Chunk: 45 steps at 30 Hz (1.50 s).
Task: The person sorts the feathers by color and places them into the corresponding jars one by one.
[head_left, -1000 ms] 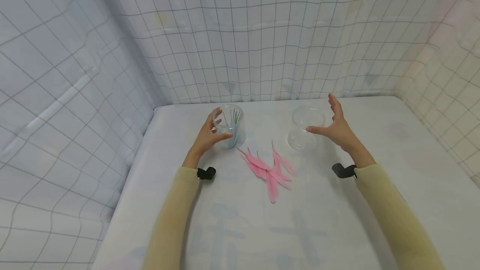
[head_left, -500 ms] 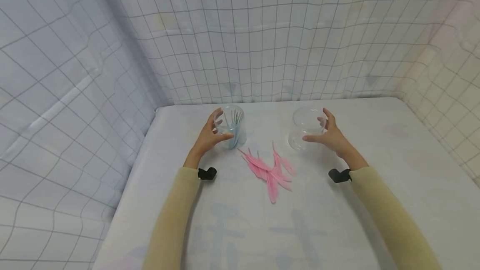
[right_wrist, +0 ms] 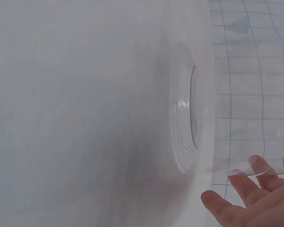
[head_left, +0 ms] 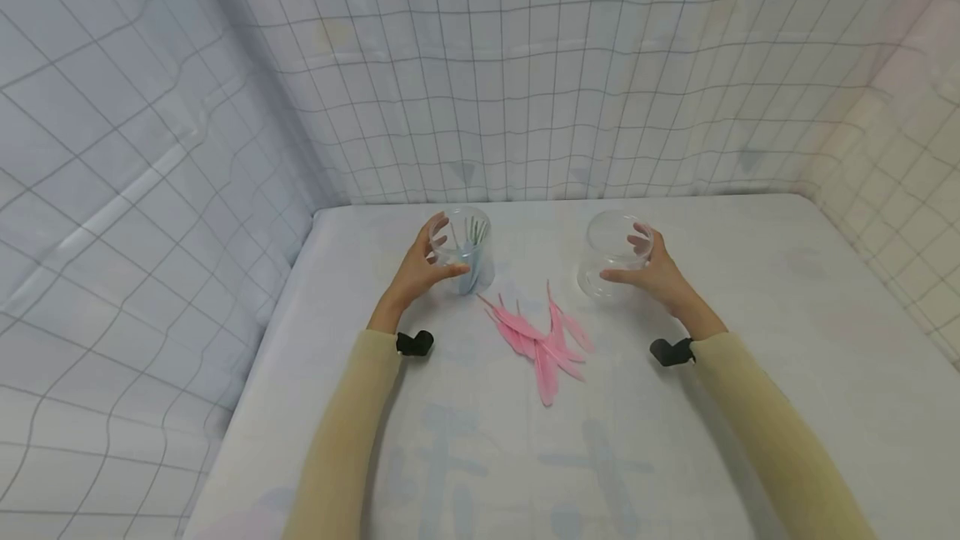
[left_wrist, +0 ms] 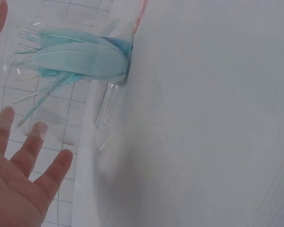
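Observation:
My left hand (head_left: 415,276) curves round a clear plastic jar (head_left: 485,272), thumb in front and fingers on its far left side. Several pale blue feathers (left_wrist: 80,59) stand in that jar, quills up. On the right, my right hand (head_left: 665,275) holds a second clear jar (head_left: 590,277) the same way; its fingertips touch the wall in the right wrist view, and no feathers show inside. Both jars are upright on the table. Several pink feathers (head_left: 546,348) lie loosely crossed on the cloth between and in front of them.
A white cloth with faint blue prints covers the table (head_left: 480,482). Grid-patterned curtains (head_left: 525,90) hang behind it and at both sides. Each wrist carries a black strap mount (head_left: 415,344).
My right hand has moved left and down from beside the right jar, and its fingers have come round it. The left hand stays at its jar. The feathers have not moved.

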Each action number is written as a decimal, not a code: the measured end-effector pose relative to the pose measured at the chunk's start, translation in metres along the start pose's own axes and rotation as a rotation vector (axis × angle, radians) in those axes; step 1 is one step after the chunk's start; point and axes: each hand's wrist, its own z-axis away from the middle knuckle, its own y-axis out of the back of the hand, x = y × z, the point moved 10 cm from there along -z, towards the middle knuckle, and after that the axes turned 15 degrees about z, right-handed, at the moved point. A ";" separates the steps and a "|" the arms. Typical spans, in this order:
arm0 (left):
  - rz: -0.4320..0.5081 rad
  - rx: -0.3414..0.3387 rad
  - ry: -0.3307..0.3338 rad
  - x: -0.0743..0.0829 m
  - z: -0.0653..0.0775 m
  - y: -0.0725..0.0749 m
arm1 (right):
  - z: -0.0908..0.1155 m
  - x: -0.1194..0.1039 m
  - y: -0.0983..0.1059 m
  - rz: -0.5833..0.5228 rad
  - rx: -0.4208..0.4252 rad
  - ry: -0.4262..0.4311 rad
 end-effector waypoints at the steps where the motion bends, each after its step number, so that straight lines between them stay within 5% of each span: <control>1: -0.001 0.006 -0.001 -0.005 -0.002 0.002 | 0.000 0.000 0.000 0.003 -0.001 0.000; 9: 0.007 -0.013 -0.011 -0.004 -0.003 0.001 | -0.004 0.001 0.000 -0.005 0.016 0.006; 17: 0.022 -0.047 0.001 0.023 0.008 -0.009 | -0.007 0.004 -0.004 -0.029 0.019 0.005; 25: 0.019 0.038 -0.019 0.006 0.008 -0.002 | -0.006 0.007 -0.006 -0.050 -0.007 -0.015; 28: -0.048 0.124 -0.102 0.003 0.011 0.007 | -0.004 0.002 -0.005 -0.070 -0.020 -0.018; 30: -0.099 0.199 -0.231 0.015 0.016 0.014 | -0.001 -0.004 -0.004 -0.081 -0.027 -0.017; 34: -0.291 0.274 -0.554 0.052 0.038 0.013 | 0.005 -0.017 -0.002 -0.093 -0.038 -0.010; 38: -0.647 0.114 -0.788 0.078 0.058 -0.027 | 0.004 -0.015 -0.001 -0.097 -0.029 -0.015; 41: -0.952 -0.053 -0.866 0.080 0.066 -0.065 | -0.002 -0.006 -0.002 -0.099 -0.018 -0.020; 45: -1.279 -0.218 -0.821 0.064 0.065 -0.099 | -0.007 0.004 -0.005 -0.090 0.002 -0.013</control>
